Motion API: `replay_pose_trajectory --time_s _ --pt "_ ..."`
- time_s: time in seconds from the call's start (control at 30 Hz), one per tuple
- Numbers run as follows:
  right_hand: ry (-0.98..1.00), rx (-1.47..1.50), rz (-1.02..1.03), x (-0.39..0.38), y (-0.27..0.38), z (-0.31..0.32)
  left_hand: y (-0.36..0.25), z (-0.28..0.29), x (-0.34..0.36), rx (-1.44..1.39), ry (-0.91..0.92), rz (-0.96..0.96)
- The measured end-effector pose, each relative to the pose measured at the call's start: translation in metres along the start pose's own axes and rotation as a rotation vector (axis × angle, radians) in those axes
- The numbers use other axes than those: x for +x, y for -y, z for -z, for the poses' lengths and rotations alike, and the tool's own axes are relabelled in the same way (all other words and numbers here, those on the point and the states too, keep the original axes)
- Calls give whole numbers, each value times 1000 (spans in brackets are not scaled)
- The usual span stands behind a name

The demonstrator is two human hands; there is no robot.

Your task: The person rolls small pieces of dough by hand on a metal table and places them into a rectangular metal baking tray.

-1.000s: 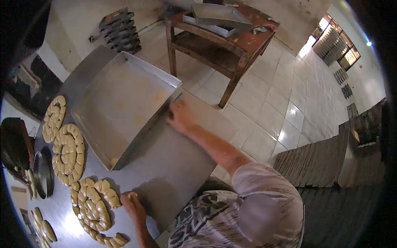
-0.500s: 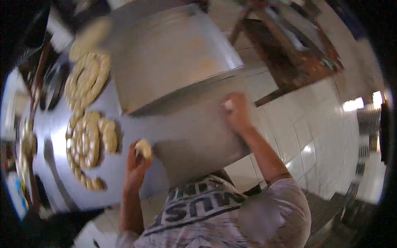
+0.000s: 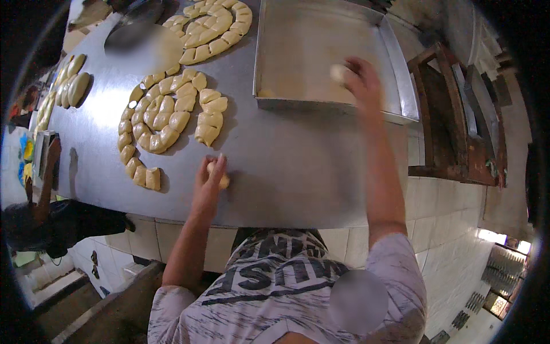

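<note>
My left hand (image 3: 209,186) is low over the near part of the metal table, its fingers closed on a small piece of pale dough (image 3: 222,180). My right hand (image 3: 365,85), slightly blurred, reaches over the shallow metal baking tray (image 3: 315,105) with a rounded dough piece (image 3: 339,73) held at its fingertips. Just beyond my left hand lies a short row of cut dough (image 3: 211,117). Left of that row, a strip of dough cut into many pieces is laid in a coil (image 3: 157,117). A larger dough coil (image 3: 220,26) lies farther back.
On the steel table (image 3: 275,183), more dough rolls (image 3: 73,89) lie at the far left. A dark round pan (image 3: 134,34) sits at the back, partly blurred. Right of the tray stands a wooden rack (image 3: 452,114). Another person's dark clothing (image 3: 69,226) shows at the left edge.
My view has shifted, bringing the tray and coils to other places in the picture. My right hand has moved from the bare table in front of the tray to above the tray.
</note>
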State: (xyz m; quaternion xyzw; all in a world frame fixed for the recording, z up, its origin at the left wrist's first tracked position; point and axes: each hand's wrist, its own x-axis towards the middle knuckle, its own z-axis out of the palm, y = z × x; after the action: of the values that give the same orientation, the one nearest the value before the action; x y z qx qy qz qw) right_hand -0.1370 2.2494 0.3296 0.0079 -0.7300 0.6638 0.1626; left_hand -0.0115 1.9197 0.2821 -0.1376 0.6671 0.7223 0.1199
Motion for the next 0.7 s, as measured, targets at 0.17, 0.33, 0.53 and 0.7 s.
replay_pose_trajectory --time_s 0.17,0.33,0.53,0.7 --pt "213 -624 -118 8 0 -72 -17 -4 10 -492 222 126" --pt "447 -327 161 -129 34 -100 4 -14 -5 -369 607 271" --pt "157 -1349 153 -211 -14 24 -9 30 44 925 -142 -788" --pt "-163 -1243 70 -125 -44 7 -5 18 75 1050 -327 -717"
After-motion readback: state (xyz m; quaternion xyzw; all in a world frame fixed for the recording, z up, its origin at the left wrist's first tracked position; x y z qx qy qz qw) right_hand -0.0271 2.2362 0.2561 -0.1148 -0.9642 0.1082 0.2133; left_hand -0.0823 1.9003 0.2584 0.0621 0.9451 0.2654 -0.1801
